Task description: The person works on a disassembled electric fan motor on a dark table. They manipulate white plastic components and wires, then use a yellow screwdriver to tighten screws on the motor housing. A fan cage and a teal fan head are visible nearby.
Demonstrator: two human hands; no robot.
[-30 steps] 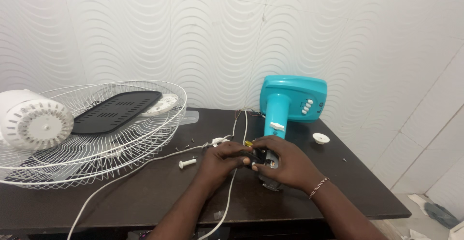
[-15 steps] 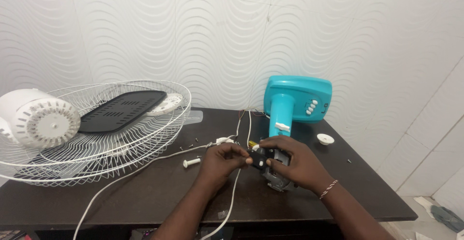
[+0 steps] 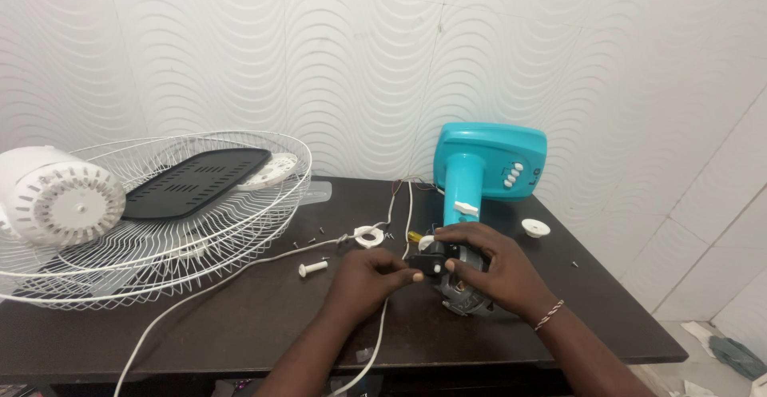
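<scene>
Grey motor [image 3: 467, 295] gripped by right hand [image 3: 495, 273]; left hand [image 3: 369, 279] pinches its black part [image 3: 427, 263].

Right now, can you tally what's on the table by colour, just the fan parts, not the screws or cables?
White: 5, motor cover, wire guard, ring, peg, cap
Teal: 1, fan base
Black: 2, flat panel, small part pinched by both hands
Total: 8
</scene>
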